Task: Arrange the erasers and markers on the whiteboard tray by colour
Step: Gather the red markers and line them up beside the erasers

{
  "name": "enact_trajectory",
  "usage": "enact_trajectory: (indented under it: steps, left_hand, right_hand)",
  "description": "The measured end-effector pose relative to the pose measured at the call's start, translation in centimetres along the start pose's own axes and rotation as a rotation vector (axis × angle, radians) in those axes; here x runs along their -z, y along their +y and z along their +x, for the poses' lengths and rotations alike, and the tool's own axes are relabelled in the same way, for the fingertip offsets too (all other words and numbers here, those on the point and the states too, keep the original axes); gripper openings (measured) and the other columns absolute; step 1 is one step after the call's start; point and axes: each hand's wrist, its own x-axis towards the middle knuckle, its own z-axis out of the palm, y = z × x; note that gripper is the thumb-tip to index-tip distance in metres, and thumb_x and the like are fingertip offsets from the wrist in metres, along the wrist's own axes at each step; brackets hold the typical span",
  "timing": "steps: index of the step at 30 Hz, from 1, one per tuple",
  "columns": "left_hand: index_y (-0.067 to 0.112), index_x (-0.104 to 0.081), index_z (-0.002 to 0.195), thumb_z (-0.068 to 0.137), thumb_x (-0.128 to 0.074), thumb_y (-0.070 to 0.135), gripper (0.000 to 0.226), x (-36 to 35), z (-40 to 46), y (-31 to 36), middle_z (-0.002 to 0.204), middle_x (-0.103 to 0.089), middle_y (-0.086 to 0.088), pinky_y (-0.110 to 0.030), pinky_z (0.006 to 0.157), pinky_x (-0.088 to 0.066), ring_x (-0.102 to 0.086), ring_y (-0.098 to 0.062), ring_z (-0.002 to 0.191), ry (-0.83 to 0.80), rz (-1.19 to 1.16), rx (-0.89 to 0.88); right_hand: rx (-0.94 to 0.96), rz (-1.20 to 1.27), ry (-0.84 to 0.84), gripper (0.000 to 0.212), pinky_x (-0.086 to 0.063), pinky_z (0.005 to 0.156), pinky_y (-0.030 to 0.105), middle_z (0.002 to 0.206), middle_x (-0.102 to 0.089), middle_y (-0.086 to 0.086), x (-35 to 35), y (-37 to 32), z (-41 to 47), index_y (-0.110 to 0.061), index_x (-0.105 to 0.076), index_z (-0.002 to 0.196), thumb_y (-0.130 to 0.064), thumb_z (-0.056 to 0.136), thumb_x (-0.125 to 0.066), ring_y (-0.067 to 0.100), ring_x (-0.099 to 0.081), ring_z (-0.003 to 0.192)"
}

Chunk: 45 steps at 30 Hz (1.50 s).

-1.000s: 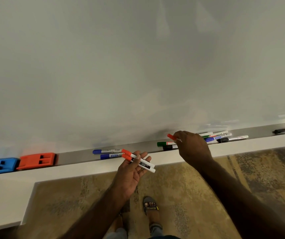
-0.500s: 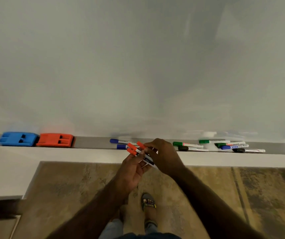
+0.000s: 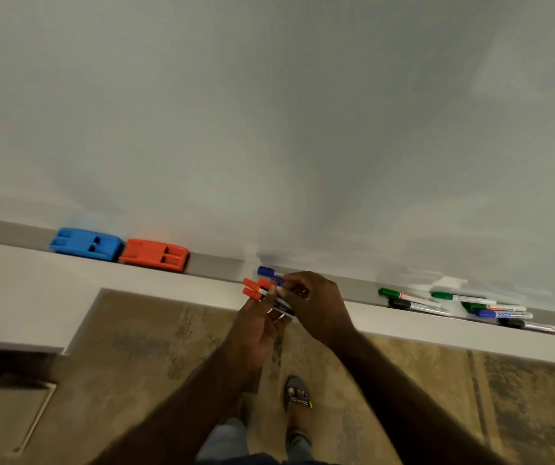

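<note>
My left hand holds a bunch of three red-capped markers just in front of the grey tray. My right hand is closed over the far ends of the same markers. A blue-capped marker lies on the tray right behind the hands; a second one is mostly hidden. A blue eraser and a red eraser sit side by side at the tray's left. To the right lie mixed markers: green, black, green, blue, black.
The whiteboard fills the upper view. A white ledge runs below the tray and widens at the left. Patterned carpet and my sandalled foot show below.
My right hand carried a red marker leftward from the tray and joined it to the two in my left hand. The view has swung left, so the erasers sit nearer the middle.
</note>
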Motion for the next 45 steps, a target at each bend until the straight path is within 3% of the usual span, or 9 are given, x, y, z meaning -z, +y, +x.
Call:
enact_trajectory:
  steps: [5,9,12,16,22,26,34,41,45]
  left_hand:
    - [0.005,-0.063,0.117,0.092,-0.069,0.021,0.03,1.5,1.0,3.0,0.115,-0.076,-0.02,-0.038,0.077,-0.064,-0.076,-0.033,0.105,-0.029,-0.107,-0.086]
    - [0.0,-0.059,0.127,0.091,-0.069,0.022,0.043,2.5,1.9,4.7,0.124,-0.072,-0.025,-0.037,0.083,-0.063,-0.073,-0.035,0.112,-0.007,-0.11,-0.14]
    - [-0.002,-0.055,0.133,0.097,-0.064,0.018,0.042,3.3,2.3,5.6,0.129,-0.068,-0.026,-0.037,0.085,-0.063,-0.072,-0.035,0.113,-0.015,-0.128,-0.17]
    - [0.001,-0.059,0.127,0.104,-0.057,0.017,0.028,4.1,2.9,6.8,0.122,-0.072,-0.02,-0.036,0.086,-0.062,-0.073,-0.032,0.11,-0.034,-0.125,-0.187]
    - [0.004,-0.064,0.119,0.092,-0.07,0.017,0.031,4.7,2.9,9.2,0.12,-0.071,-0.02,-0.036,0.086,-0.062,-0.073,-0.03,0.109,0.064,-0.041,-0.201]
    - [0.009,-0.062,0.13,0.097,-0.069,0.017,0.035,6.1,2.8,11.8,0.13,-0.069,-0.012,-0.04,0.104,-0.054,-0.067,-0.026,0.12,0.211,0.106,-0.279]
    - [0.018,-0.071,0.113,0.102,-0.059,0.039,0.027,6.6,3.3,13.7,0.112,-0.072,-0.007,-0.041,0.09,-0.052,-0.065,-0.026,0.11,0.343,0.604,-0.279]
    - [0.014,-0.068,0.098,0.105,-0.051,0.028,0.023,6.3,3.9,14.5,0.099,-0.071,-0.009,-0.032,0.073,-0.051,-0.066,-0.023,0.092,0.326,0.714,-0.306]
    - [0.007,-0.067,0.103,0.106,-0.05,0.027,0.026,6.3,4.2,14.9,0.102,-0.072,-0.017,-0.045,0.086,-0.059,-0.071,-0.029,0.096,0.319,0.719,-0.285]
  right_hand:
    - [-0.076,0.091,0.108,0.017,-0.043,0.076,0.006,0.104,-0.07,-0.01,-2.3,-0.1,1.3,-0.022,-0.073,0.11,-0.024,0.093,-0.072,0.002,-0.063,0.09]
    - [-0.355,0.56,0.052,0.019,-0.064,0.077,0.034,0.108,-0.075,0.007,-4.2,-0.4,2.3,-0.014,-0.074,0.11,-0.021,0.092,-0.075,0.021,-0.075,0.09]
    - [-0.508,0.956,0.01,0.02,-0.064,0.075,0.035,0.105,-0.078,0.016,-5.4,-1.2,2.8,-0.008,-0.074,0.107,-0.008,0.088,-0.079,0.028,-0.078,0.092]
    - [-0.568,1.136,0.028,0.029,-0.064,0.078,0.038,0.104,-0.079,0.015,-7.3,-2.1,3.6,-0.005,-0.073,0.111,0.0,0.084,-0.08,0.031,-0.077,0.097]
    - [-0.586,1.145,0.082,0.026,-0.063,0.076,0.036,0.1,-0.079,0.017,-8.6,-2.6,4.2,-0.003,-0.074,0.106,0.001,0.081,-0.082,0.03,-0.078,0.093]
    - [-0.604,1.089,0.101,0.026,-0.064,0.077,0.037,0.099,-0.079,0.017,-8.5,-2.5,4.9,-0.003,-0.075,0.104,0.001,0.08,-0.082,0.031,-0.078,0.092]
    - [-0.591,0.967,0.101,0.021,-0.064,0.082,0.042,0.1,-0.079,0.015,-9.3,-2.7,5.8,-0.006,-0.077,0.102,-0.001,0.082,-0.082,0.03,-0.078,0.092]
    - [-0.592,0.799,0.119,0.014,-0.065,0.077,0.034,0.102,-0.077,0.011,-10.5,-3.5,7.0,-0.018,-0.075,0.097,-0.006,0.089,-0.077,0.026,-0.077,0.092]
    - [-0.511,0.558,0.081,0.018,-0.064,0.083,0.046,0.09,-0.077,0.011,-11.1,-4.1,7.3,-0.026,-0.074,0.08,-0.014,0.093,-0.074,0.033,-0.075,0.09]
